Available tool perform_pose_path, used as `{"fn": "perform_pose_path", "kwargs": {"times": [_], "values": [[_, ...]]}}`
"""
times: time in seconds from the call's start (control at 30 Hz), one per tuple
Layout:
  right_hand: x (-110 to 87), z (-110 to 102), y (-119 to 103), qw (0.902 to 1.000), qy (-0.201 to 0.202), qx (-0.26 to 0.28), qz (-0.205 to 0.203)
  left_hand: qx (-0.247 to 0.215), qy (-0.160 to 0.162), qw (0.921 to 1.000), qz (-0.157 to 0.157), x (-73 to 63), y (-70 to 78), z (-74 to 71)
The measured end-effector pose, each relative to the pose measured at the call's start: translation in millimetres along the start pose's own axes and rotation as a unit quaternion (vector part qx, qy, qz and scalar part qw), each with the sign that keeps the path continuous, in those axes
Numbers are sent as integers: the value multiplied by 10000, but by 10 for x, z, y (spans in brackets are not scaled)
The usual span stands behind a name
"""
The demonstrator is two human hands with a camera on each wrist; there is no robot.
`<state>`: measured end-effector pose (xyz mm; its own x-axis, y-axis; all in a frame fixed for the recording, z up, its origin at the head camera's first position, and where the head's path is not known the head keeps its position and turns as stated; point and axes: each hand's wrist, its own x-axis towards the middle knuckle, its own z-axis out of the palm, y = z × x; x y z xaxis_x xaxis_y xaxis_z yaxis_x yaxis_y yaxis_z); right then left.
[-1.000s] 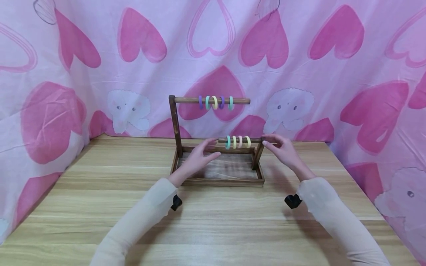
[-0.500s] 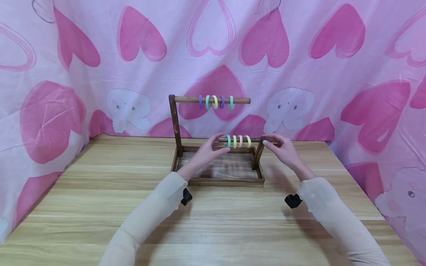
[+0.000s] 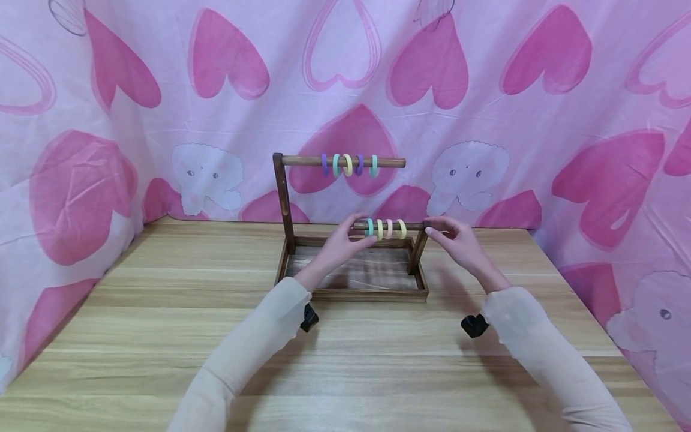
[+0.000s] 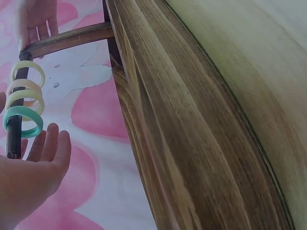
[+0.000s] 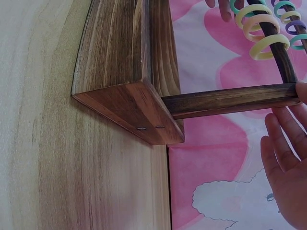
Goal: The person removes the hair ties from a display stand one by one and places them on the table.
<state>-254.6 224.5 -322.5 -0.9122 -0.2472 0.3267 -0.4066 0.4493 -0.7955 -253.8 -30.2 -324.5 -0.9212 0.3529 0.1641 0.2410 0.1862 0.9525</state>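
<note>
A brown wooden rack [image 3: 287, 204] has an upper rod and a shorter lower rod [image 3: 412, 227], both hung with pastel rings. At the lower rod's free end, my left hand [image 3: 341, 245] surrounds the mint green ring [image 4: 24, 111] with thumb and fingers apart; in the left wrist view its fingertips are close beside the ring. Further along that rod hang a pale yellow ring [image 3: 380, 230], a pink ring [image 3: 389, 229] and another yellow ring [image 3: 402, 229]. My right hand [image 3: 460, 241] pinches the top of the short post [image 5: 230, 101] between thumb and fingers.
Purple, mint and yellow rings [image 3: 348, 165] hang on the upper rod, above and behind the lower one. The rack's shallow tray base [image 3: 372, 295] stands on a wood-grain table [image 3: 345, 360]. A pink heart-patterned cloth [image 3: 232, 126] encloses the back and sides.
My left hand has moved right and slightly up, from left of the lower rod's end to around the mint green ring. My right hand stays on the post; the rings keep their places.
</note>
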Motion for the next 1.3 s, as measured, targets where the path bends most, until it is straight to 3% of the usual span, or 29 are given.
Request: {"fn": "perform_pose_path", "kwargs": {"times": [0.2,0.5,0.8,1.3], "values": [[-5,0,-1,10000,14,-9,15,-16,170,9998,80,23,-9,23],[-5,-4,-1,10000,-4,-35,8,-6,343,9993,175,184,-293,44],[1,-2,-3,10000,-2,-23,-28,138,548,9981,256,107,-311,-23],[3,-11,-6,10000,-39,-27,-41,515,571,9967,257,-35,-393,-299]]}}
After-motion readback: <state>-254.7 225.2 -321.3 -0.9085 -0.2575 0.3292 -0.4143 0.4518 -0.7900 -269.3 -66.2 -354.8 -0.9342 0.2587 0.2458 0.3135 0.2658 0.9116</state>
